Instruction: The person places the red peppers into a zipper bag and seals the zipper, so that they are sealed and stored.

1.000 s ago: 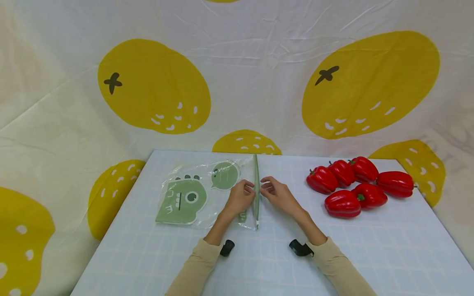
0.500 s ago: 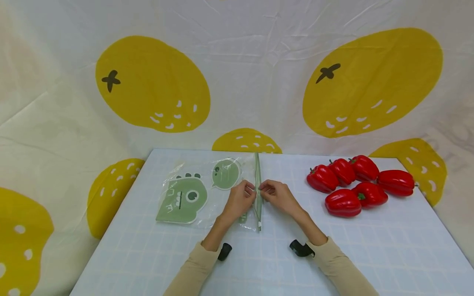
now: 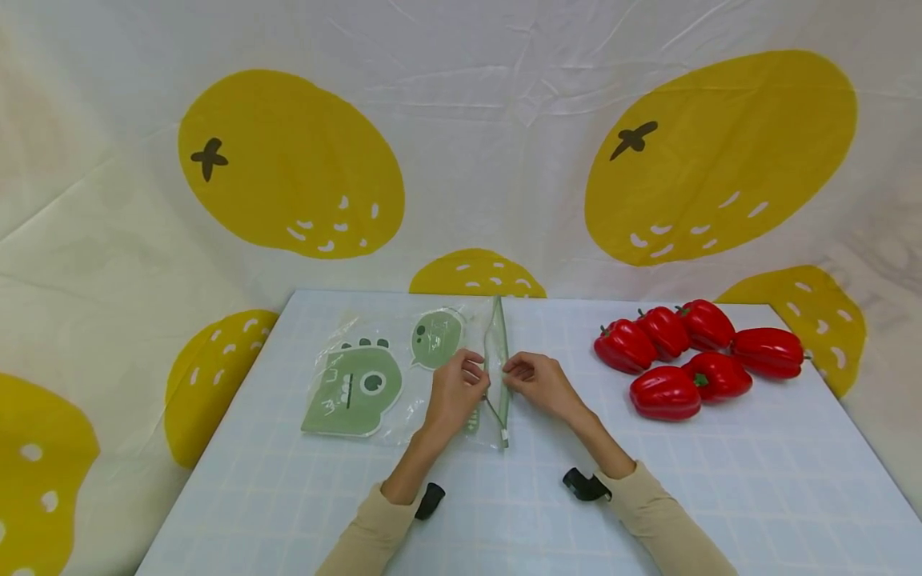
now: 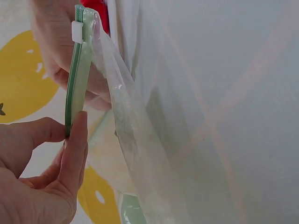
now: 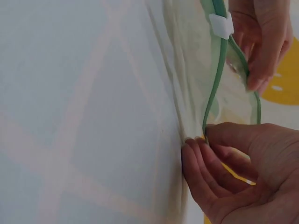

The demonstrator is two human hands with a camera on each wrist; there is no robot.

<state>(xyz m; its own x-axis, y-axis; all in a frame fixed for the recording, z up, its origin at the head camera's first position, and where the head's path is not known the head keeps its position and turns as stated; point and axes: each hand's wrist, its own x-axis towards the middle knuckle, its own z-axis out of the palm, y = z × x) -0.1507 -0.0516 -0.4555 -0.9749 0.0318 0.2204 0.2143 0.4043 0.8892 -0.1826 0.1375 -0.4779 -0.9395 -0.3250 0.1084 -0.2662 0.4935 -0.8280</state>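
Note:
A clear zip bag [image 3: 410,416] with green cartoon prints lies on the table, its green-edged mouth facing right. My left hand [image 3: 455,388] pinches one edge of the mouth between thumb and fingers, plain in the left wrist view, where the green zip strip [image 4: 74,84] runs up from the fingertips. On the other edge my right hand [image 3: 539,386] pinches the strip, as the right wrist view shows. The two edges stand apart between the hands. A white slider [image 5: 221,25] sits at the near end of the strip, where the edges meet.
Several red bell peppers [image 3: 664,394] lie grouped at the table's right. The pale checked table [image 3: 288,512] ends at a curtain [image 3: 497,160] printed with large yellow fruit. Black wrist cameras [image 3: 585,484] sit by both cuffs.
The left hand has drawn a little to the left with its edge of the bag, and the mouth has parted. The right hand has come to the opposite edge and pinches it. The peppers stay put.

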